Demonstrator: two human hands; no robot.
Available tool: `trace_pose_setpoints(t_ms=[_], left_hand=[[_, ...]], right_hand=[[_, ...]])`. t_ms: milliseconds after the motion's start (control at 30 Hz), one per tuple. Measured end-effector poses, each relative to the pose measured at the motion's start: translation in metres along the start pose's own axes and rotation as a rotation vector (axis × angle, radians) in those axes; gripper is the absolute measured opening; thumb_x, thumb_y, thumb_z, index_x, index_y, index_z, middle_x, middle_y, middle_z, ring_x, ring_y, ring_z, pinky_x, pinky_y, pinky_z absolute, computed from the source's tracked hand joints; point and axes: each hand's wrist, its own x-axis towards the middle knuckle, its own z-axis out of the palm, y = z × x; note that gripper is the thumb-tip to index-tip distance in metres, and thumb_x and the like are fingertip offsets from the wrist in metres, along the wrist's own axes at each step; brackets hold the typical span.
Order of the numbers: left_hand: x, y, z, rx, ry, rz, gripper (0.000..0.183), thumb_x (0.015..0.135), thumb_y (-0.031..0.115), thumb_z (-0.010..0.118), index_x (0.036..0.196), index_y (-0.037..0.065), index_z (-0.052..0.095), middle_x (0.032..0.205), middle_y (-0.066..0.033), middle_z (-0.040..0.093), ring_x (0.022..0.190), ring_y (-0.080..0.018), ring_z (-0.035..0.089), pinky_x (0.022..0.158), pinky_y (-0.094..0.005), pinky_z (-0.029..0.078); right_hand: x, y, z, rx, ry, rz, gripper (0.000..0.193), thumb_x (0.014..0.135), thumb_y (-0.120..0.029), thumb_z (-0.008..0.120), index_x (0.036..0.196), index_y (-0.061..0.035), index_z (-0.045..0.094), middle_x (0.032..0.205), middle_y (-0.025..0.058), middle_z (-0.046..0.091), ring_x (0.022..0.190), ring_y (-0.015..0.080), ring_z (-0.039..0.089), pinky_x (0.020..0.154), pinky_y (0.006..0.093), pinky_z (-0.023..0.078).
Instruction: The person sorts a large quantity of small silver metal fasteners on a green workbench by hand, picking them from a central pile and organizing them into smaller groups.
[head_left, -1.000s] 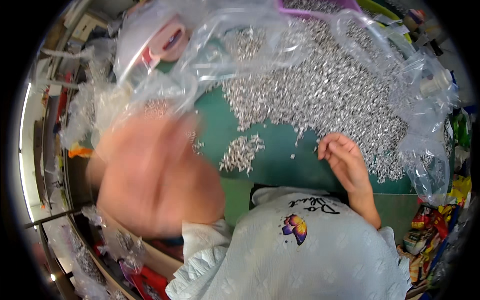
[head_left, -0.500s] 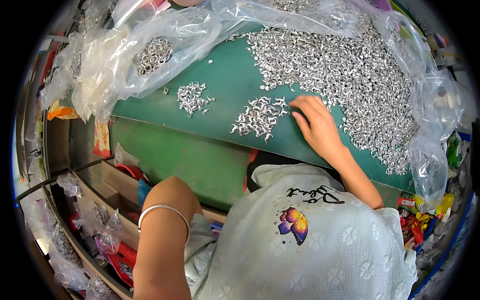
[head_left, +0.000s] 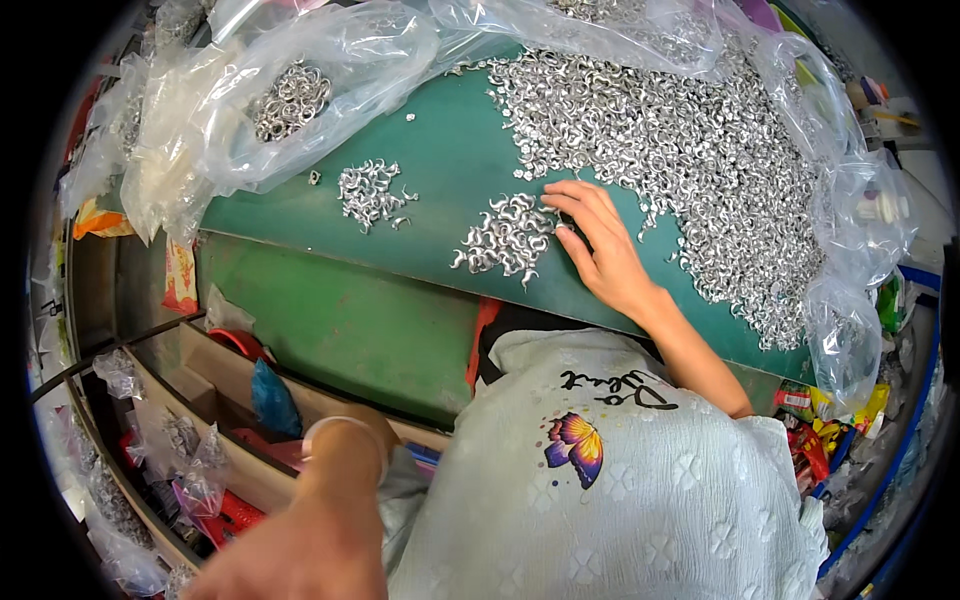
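Observation:
My right hand (head_left: 605,255) rests on the green table with its fingers loosely stretched and thumb apart. Its fingertips touch the right edge of a small heap of curved, silvery metal pieces (head_left: 505,238). Between the fingers I see nothing gripped. A smaller heap of like pieces (head_left: 370,193) lies to the left. Behind and right of the hand spreads a large mass of these pieces (head_left: 700,140). My left hand (head_left: 290,555) is low at the left, below a bangle, away from the table. It is blurred, and its fingers are cut off by the lower edge.
A clear plastic bag (head_left: 225,120) with metal rings (head_left: 290,100) lies at the back left. More clear plastic (head_left: 845,330) borders the right side. An open drawer (head_left: 225,385) holds a blue packet (head_left: 273,398). Bagged parts (head_left: 205,465) sit at the lower left; colourful packets (head_left: 815,425) lie right.
My left forearm has swung, bringing the blurred left hand into view at the bottom. My right hand has shifted slightly left against the middle heap. The whole view has moved a little.

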Motion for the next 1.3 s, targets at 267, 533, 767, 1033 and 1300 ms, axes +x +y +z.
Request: trace_pose_setpoints(t_ms=[267,533,767,1033,1300], left_hand=[[-0.179,0.069,-0.111,0.322,-1.011,-1.080,0.030,0.089,0.009,0.049,0.116,-0.005,0.050,0.118,-0.0192,0.047,0.106,-0.0295,0.049,0.093,-0.0402,0.041],[-0.221,0.066,-0.049,0.549,-1.412,-0.961,0.060,0.087,0.008,0.053,0.139,-0.011,0.029,0.147,-0.0346,0.024,0.138,-0.0499,0.023,0.111,-0.0582,0.017],[-0.221,0.080,-0.041,0.322,-0.996,-1.225,0.049,0.091,0.006,0.048,0.136,-0.008,0.036,0.145,-0.0283,0.033,0.137,-0.0413,0.032,0.109,-0.0508,0.028],[-0.211,0.080,-0.102,-0.489,-0.248,-3.047,0.059,0.098,0.035,0.033,0.132,-0.014,0.039,0.140,-0.0340,0.038,0.126,-0.0466,0.045,0.102,-0.0489,0.041],[-0.245,0.045,-0.091,-1.478,0.611,-3.287,0.097,0.091,0.069,0.019,0.147,-0.009,0.014,0.146,-0.0423,0.015,0.138,-0.0560,0.015,0.108,-0.0604,0.027]], right_hand=[[0.009,0.004,-0.002,0.114,-0.097,-0.037,0.036,0.089,-0.001,0.053,0.125,-0.0018,0.055,0.129,0.0133,0.054,0.127,0.0324,0.046,0.106,0.0422,0.038],[0.005,0.001,0.003,0.191,-0.181,0.026,0.038,0.090,-0.001,0.051,0.128,-0.0010,0.053,0.131,0.0163,0.054,0.127,0.0331,0.047,0.107,0.0420,0.038],[0.029,0.009,0.001,0.116,-0.288,-0.133,0.048,0.091,-0.019,0.056,0.136,-0.0053,0.047,0.142,0.0133,0.046,0.134,0.0327,0.040,0.112,0.0447,0.031],[0.024,0.003,0.003,0.050,-0.329,-0.202,0.055,0.084,-0.033,0.067,0.131,-0.0084,0.054,0.139,0.0113,0.048,0.136,0.0308,0.037,0.114,0.0463,0.029],[0.016,0.003,0.013,-0.053,-0.462,-0.330,0.045,0.081,-0.030,0.067,0.120,-0.0101,0.061,0.140,0.0109,0.046,0.138,0.0317,0.034,0.113,0.0491,0.028]])
